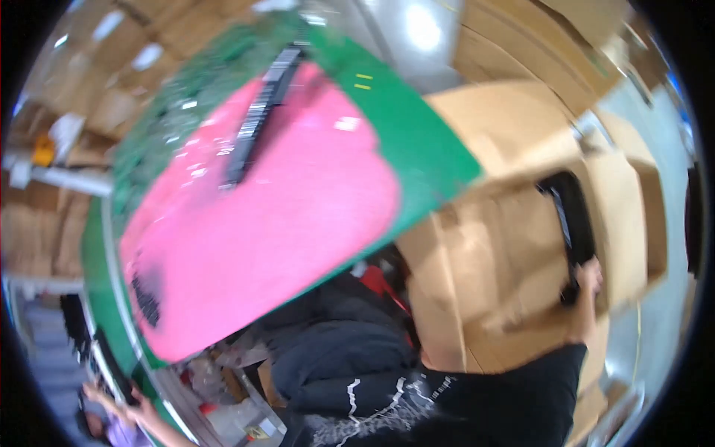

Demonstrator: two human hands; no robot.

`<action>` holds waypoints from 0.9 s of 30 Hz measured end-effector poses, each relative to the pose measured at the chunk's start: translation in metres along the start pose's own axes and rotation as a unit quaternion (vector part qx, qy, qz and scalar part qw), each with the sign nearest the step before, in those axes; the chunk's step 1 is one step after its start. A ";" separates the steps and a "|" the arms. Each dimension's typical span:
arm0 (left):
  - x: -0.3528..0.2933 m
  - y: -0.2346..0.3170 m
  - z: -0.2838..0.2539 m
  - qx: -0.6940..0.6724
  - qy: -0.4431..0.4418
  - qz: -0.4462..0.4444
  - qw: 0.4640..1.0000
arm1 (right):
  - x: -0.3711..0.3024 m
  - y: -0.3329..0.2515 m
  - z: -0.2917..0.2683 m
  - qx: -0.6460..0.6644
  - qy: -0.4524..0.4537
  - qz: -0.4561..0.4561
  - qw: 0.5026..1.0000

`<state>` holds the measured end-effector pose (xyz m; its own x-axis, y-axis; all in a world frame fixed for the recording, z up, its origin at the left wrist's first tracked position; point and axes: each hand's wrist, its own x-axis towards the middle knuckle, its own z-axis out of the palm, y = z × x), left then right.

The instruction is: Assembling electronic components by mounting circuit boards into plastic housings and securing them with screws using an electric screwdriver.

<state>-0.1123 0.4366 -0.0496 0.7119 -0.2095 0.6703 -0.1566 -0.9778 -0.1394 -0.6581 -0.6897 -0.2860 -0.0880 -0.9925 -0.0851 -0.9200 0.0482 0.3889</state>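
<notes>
My right hand [588, 277] reaches from a black sleeve into an open cardboard box [506, 246] at the right. Its fingers are closed on the lower end of a long black flat object [575, 216] that stands inside the box. My left hand is not visible. The whole picture is blurred by motion.
A green table [424, 149] carries a large pink sheet [283, 216] with a long black keyboard-like strip [261, 112] and a small black piece [146, 299] on it. More cardboard boxes [521, 45] are stacked behind. Another person [112, 421] is at the lower left.
</notes>
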 end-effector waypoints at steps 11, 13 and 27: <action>0.047 0.055 0.004 -0.378 0.395 -0.699 0.461 | 0.073 0.006 0.117 -0.113 0.119 -0.048 0.985; 0.032 0.045 0.009 -0.279 0.355 -0.715 0.533 | 0.066 -0.031 0.140 -0.050 0.212 -0.073 0.973; 0.210 0.244 0.030 -0.521 0.127 -0.226 0.813 | -0.147 -0.082 -0.006 0.552 -0.093 -0.001 0.829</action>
<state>0.0199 0.1539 0.0351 0.7144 0.3071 0.6287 -0.5072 -0.3916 0.7677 -0.5678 -0.5483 -0.2996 -0.0493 -0.9633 -0.2638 -0.6995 0.2218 -0.6794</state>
